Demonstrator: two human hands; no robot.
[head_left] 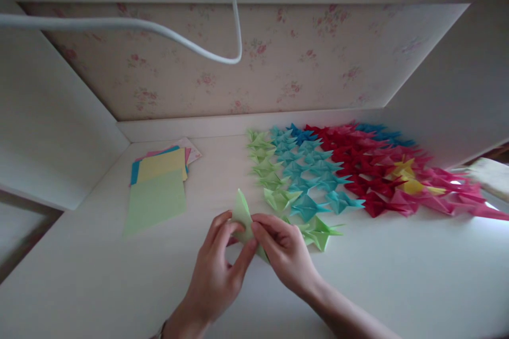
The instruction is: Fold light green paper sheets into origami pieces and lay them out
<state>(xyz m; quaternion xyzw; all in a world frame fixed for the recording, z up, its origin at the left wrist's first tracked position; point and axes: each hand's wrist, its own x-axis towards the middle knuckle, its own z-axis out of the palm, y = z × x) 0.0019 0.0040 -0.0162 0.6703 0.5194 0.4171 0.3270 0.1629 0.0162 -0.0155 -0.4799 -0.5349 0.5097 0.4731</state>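
Note:
A partly folded sheet of light green origami paper [243, 212] is held between both hands above the white desk, one pointed tip sticking up. My left hand [220, 265] grips it from the left with thumb and fingers. From the right, my right hand [284, 249] pinches its edge between thumb and forefinger. The lower part of the paper is partly hidden behind my fingers. Just beyond my right hand lies a green paper crane [319, 232]. Rows of folded cranes in light green [270, 169], light blue [308, 206] and red [376, 198] stand behind it.
At the left lies a stack of square paper, with a light green sheet [157, 204] in front and a yellow sheet [163, 164] behind. Yellow cranes [407, 176] sit among pink ones at the right. A white cable [178, 37] hangs across the upper view before the floral back panel [270, 85].

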